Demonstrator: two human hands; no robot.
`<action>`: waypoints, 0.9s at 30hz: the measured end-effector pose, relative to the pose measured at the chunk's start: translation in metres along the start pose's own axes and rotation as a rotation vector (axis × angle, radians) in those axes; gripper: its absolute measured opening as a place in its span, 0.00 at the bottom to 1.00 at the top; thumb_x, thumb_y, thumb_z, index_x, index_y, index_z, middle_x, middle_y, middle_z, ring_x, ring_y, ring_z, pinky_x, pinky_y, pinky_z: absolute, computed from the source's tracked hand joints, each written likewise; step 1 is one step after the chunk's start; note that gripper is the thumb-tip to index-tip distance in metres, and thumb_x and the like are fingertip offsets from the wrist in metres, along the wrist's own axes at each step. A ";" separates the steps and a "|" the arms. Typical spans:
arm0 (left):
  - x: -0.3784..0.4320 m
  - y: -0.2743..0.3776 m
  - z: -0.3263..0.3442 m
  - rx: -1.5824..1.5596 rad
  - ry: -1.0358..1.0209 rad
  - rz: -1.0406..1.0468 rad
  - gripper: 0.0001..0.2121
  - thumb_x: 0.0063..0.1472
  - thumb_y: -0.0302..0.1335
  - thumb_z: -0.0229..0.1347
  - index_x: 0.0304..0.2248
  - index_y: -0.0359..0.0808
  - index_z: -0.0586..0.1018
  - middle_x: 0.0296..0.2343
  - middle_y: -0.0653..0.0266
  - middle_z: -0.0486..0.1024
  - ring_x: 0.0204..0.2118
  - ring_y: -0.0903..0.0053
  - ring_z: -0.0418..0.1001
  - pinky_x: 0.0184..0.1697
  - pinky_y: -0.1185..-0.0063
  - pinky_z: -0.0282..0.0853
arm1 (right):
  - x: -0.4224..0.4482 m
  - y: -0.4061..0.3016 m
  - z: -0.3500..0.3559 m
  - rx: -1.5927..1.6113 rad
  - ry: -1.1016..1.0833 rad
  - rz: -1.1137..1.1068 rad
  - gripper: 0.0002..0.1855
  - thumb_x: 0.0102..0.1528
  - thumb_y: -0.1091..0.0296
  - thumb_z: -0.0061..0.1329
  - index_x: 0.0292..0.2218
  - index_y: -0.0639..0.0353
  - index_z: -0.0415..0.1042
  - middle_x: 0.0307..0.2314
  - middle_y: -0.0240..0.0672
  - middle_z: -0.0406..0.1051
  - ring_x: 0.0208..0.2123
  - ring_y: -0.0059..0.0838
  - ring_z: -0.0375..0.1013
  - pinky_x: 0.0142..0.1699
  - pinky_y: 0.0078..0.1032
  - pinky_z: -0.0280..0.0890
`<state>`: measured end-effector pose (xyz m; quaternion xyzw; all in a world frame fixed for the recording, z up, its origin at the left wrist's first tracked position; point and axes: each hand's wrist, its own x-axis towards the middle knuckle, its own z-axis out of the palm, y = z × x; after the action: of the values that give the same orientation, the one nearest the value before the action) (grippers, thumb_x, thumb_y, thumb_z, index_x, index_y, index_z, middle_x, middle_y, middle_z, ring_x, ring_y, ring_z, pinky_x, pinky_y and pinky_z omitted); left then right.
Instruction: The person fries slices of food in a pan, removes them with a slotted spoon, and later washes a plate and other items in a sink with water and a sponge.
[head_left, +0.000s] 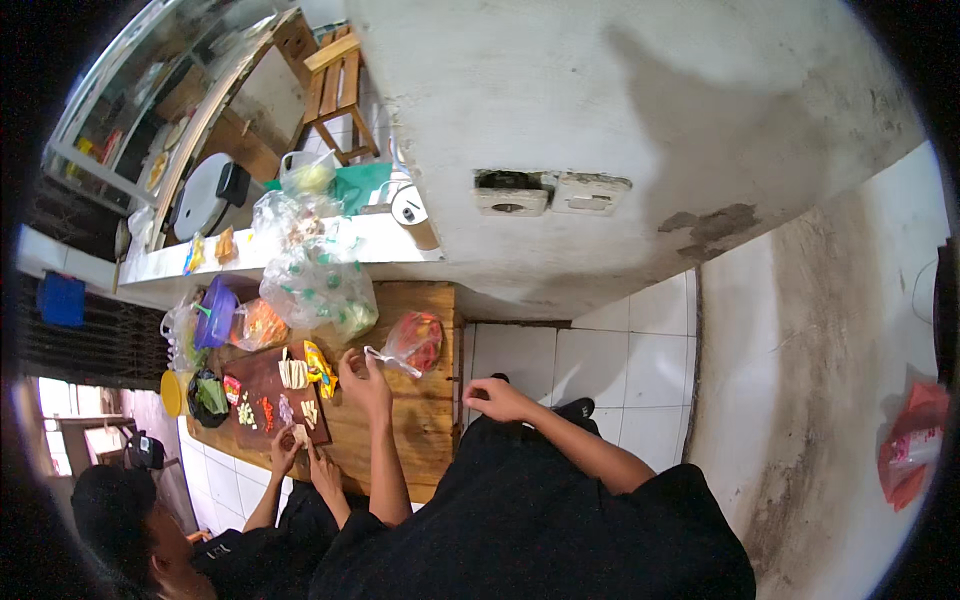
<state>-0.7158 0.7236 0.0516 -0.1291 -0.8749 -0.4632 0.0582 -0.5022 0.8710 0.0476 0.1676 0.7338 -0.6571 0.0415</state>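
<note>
My left hand (366, 382) is over the wooden table (420, 427), fingers apart. Its thumb tip is at the white handle of a clear plastic bag (415, 345) of red chillies; a firm grip on it does not show. Beyond the table's right edge, my right hand (495, 399) hangs loosely curled above my lap, with nothing visible in it. Left of my left hand lie a yellow packet (319, 369) and a brown cutting board (251, 367). On the board are pale sticks (293, 372), chopped red pieces (266, 414), chopped green pieces (246, 412) and sliced shallots (286, 409).
A co-worker's hands (326, 476) hold a small pale piece at the board's near edge. Behind the board stand a purple plastic basin (217, 311), a bag of orange shreds (261, 324) and a large clear bag (322, 289). A white ledge (390, 244) and a wall (525, 247) bound the far side.
</note>
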 end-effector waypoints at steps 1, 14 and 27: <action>-0.004 0.013 -0.001 0.183 0.007 0.068 0.18 0.53 0.25 0.55 0.43 0.30 0.69 0.40 0.52 0.68 0.43 0.62 0.65 0.47 0.69 0.59 | -0.011 0.018 -0.001 0.008 0.034 0.058 0.10 0.55 0.65 0.45 0.33 0.63 0.69 0.24 0.33 0.70 0.27 0.23 0.69 0.34 0.25 0.64; -0.116 0.117 0.098 -0.270 -0.979 0.596 0.10 0.61 0.28 0.44 0.31 0.29 0.72 0.28 0.48 0.69 0.32 0.56 0.67 0.40 0.69 0.61 | -0.125 0.062 -0.045 0.576 0.454 0.364 0.19 0.58 0.58 0.40 0.25 0.65 0.68 0.19 0.33 0.68 0.21 0.22 0.70 0.23 0.22 0.64; -0.411 0.213 0.174 -0.473 -1.665 0.685 0.21 0.65 0.36 0.41 0.19 0.28 0.67 0.14 0.61 0.65 0.18 0.76 0.65 0.22 0.78 0.64 | -0.436 0.077 0.010 1.040 0.893 -0.719 0.26 0.59 0.45 0.32 0.46 0.57 0.65 0.39 0.41 0.71 0.42 0.33 0.70 0.45 0.29 0.63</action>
<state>-0.2588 0.9113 0.0314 -0.6795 -0.4319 -0.3451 -0.4824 -0.0707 0.7835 0.0959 0.1661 0.2875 -0.7603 -0.5583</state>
